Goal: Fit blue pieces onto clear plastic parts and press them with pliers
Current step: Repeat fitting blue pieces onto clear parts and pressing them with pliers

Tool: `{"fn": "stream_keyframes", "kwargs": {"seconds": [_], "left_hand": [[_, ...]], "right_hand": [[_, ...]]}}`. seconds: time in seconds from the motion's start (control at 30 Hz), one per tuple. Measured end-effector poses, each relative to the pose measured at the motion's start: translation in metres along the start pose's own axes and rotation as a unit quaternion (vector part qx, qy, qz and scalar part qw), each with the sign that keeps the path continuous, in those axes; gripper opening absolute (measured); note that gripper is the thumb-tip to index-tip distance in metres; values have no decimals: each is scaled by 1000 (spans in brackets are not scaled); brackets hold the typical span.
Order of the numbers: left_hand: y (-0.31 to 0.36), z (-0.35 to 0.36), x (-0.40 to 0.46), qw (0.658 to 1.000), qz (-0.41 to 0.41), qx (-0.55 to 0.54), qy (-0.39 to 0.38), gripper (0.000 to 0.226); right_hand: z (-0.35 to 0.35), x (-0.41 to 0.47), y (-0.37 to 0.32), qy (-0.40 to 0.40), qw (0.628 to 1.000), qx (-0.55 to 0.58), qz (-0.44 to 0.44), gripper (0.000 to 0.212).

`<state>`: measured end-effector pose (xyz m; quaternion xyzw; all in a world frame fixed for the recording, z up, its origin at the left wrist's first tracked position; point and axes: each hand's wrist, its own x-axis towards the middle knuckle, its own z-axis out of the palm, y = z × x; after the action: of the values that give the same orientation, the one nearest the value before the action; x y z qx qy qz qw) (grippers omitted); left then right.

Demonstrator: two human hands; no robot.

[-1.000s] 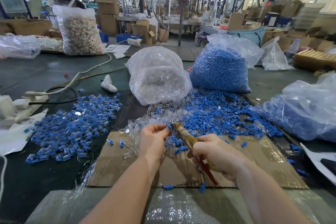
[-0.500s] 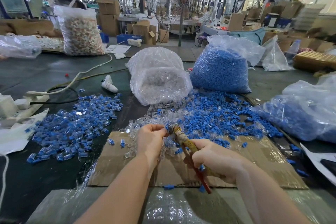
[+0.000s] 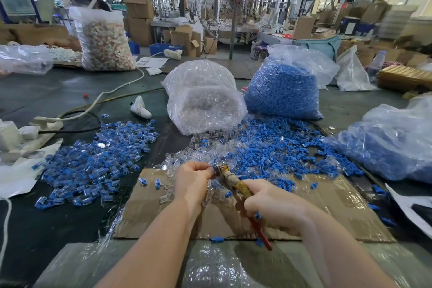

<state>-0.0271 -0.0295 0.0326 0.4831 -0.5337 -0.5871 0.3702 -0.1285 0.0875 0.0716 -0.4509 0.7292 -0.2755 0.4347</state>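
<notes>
Dark green table [image 3: 58, 91] spreads under my arms in a big workshop, with a flattened cardboard sheet [image 3: 327, 213] in front of me. Compared with a second ago, my left hand [image 3: 194, 181] has lifted a little and moved toward the pliers' nose, and my right hand [image 3: 273, 206] has swung the pliers [image 3: 236, 182] more upright, so their tip now meets my left fingers [image 3: 208, 170]. Those fingers are pinched together round a small part; it is too hidden to tell clear from blue. My right fingers are curled tight round the pliers' red-and-yellow handles, and the jaws look closed at the tip. Loose blue pieces [image 3: 280, 152] lie heaped just beyond my hands, mixed with clear plastic parts [image 3: 187, 161] at the cardboard's far edge. Assembled pieces [image 3: 98, 159] form a separate pile to my left. Behind stand a bag of clear parts [image 3: 203, 100] and a bag of blue pieces [image 3: 282, 91], side by side, with another blue-filled bag [image 3: 392, 145] to my right. A power strip [image 3: 35, 128] with cables sits far left, and a large fan [image 3: 236, 2] stands past the table.
</notes>
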Motion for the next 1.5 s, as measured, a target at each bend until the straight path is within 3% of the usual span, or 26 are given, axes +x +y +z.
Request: {"fn": "stream_keyframes", "kwargs": {"seconds": [0.5, 0.6, 0.7, 0.83, 0.93, 1.07, 1.2, 1.33, 1.5], "left_hand": [[-3, 2, -5, 1000, -17, 16, -16, 10], [-6, 2, -3, 1000, -17, 10, -13, 7], [-6, 2, -2, 1000, -2, 5, -9, 6], [-10, -7, 2, 995, 63, 71, 21, 4], [-15, -25, 8, 974, 123, 174, 82, 7], [-20, -54, 17, 884, 177, 377, 215, 15], [-23, -73, 25, 836, 187, 444, 263, 21], [-29, -84, 29, 815, 157, 489, 268, 24], [-38, -88, 30, 815, 121, 505, 255, 28]], "right_hand": [[6, 0, -3, 65, 986, -154, -14, 29], [6, -1, -3, 45, 992, -118, -10, 26], [7, -2, -2, 57, 998, 0, -4, 27], [4, 9, 7, 183, 983, 12, -20, 34], [-5, 17, 21, 274, 961, -41, -7, 47], [-17, 19, 38, 338, 931, -128, 53, 66], [-26, 18, 49, 367, 910, -164, 100, 61], [-30, 20, 60, 382, 898, -174, 130, 59], [-31, 23, 74, 394, 884, -196, 154, 64]]}}
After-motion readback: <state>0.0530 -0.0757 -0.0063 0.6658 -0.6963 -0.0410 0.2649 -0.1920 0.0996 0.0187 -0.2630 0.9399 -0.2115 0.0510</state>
